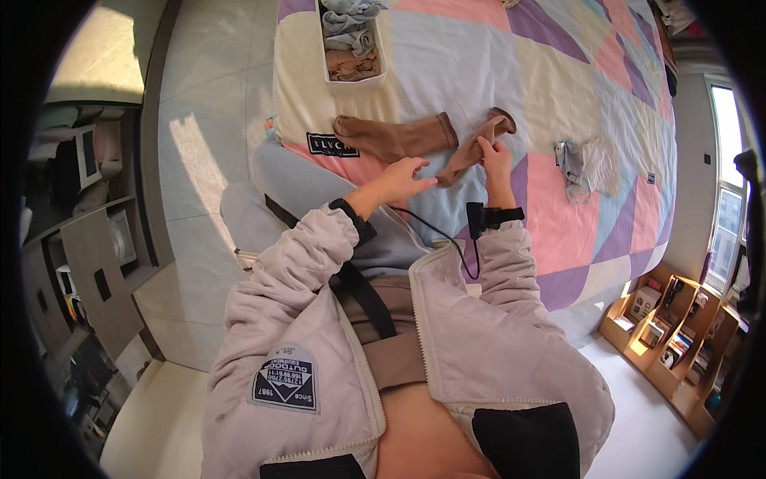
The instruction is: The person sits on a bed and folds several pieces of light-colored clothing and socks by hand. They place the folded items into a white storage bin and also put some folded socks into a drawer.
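Two brown socks lie on a patchwork bedspread in the head view. My right hand (497,160) pinches the right-hand brown sock (465,157) near its middle; its cuff end is bunched and points up and away. My left hand (401,181) has its fingers apart and holds nothing, the thumb tip close to that sock's toe end; whether they touch I cannot tell. Just beyond my left hand, the other brown sock (395,138) lies flat and lengthwise, cuff to the right. A white box (356,85) farther back holds folded grey-blue socks (350,30) and brown folded ones (352,64).
The patchwork bedspread (556,227) spreads ahead and to the right, with crumpled clear plastic and pale fabric (589,167) on it. A black cable (440,230) runs between my wrist straps. Open cabinets (96,239) stand left; a wooden shelf unit (664,341) stands at lower right.
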Demonstrator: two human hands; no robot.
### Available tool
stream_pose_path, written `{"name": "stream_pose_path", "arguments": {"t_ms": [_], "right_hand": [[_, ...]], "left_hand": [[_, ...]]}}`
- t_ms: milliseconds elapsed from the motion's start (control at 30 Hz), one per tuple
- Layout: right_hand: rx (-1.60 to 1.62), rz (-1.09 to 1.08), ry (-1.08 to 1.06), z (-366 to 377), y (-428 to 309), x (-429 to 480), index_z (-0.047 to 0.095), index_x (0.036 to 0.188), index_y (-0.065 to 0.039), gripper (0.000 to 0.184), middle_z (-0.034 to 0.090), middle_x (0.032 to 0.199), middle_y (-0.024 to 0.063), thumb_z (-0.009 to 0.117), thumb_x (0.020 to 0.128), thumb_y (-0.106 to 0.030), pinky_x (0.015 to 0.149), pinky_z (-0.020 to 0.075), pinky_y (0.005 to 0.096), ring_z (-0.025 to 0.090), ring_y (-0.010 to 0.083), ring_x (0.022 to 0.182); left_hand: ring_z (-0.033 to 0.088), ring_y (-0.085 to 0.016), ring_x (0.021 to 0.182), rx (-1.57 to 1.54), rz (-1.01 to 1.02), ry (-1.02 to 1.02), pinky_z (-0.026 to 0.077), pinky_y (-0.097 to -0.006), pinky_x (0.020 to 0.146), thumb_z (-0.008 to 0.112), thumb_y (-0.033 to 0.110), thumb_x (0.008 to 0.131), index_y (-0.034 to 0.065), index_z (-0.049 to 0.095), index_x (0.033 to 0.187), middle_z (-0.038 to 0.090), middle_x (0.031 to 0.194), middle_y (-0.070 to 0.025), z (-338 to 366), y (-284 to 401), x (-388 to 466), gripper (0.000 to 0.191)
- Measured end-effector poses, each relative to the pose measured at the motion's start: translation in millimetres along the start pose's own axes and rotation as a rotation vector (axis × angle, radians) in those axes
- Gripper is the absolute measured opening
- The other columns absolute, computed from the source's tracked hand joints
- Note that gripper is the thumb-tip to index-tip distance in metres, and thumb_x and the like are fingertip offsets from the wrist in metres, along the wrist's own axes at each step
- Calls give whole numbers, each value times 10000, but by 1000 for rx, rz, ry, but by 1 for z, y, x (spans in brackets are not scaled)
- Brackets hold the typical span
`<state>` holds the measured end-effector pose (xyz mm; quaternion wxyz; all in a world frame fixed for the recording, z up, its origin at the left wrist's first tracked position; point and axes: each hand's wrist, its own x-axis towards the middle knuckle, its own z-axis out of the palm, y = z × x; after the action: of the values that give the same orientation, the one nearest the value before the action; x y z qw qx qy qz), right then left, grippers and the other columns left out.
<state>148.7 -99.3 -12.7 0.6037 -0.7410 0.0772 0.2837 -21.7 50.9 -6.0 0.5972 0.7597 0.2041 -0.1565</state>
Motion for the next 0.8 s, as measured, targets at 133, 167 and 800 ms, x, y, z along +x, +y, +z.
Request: {"name": "stream_pose_path", "arguments": {"t_ms": [133, 167, 800], "right_hand": [[327, 42, -343, 9, -15, -42, 555, 1041, 13, 234, 630, 903, 70, 605, 830, -74, 606, 515, 261, 619, 141, 718], [400, 15, -471, 13, -15, -56, 552, 1050, 11, 235, 632, 913, 70, 596, 828, -53, 613, 521, 264, 626, 148, 729], [313, -166, -578, 54, -21, -63, 552, 1147, -37, 274, 600, 1076, 20, 523, 880, -93, 818, 459, 262, 578, 133, 957]], "left_hand": [[561, -199, 1003, -418, -2, 207, 451, -294, 847, 679, 366, 798, -40, 485, 1220, 576, 1127, -141, 0, 15, -4, 616], [565, -168, 970, -550, -16, 201, 456, -276, 823, 677, 354, 806, -42, 513, 1189, 588, 1104, -119, -3, 20, -7, 575], [558, -81, 749, -374, 56, 13, 453, -232, 691, 594, 74, 787, -18, 637, 954, 623, 797, -18, -75, 40, -68, 195]]}}
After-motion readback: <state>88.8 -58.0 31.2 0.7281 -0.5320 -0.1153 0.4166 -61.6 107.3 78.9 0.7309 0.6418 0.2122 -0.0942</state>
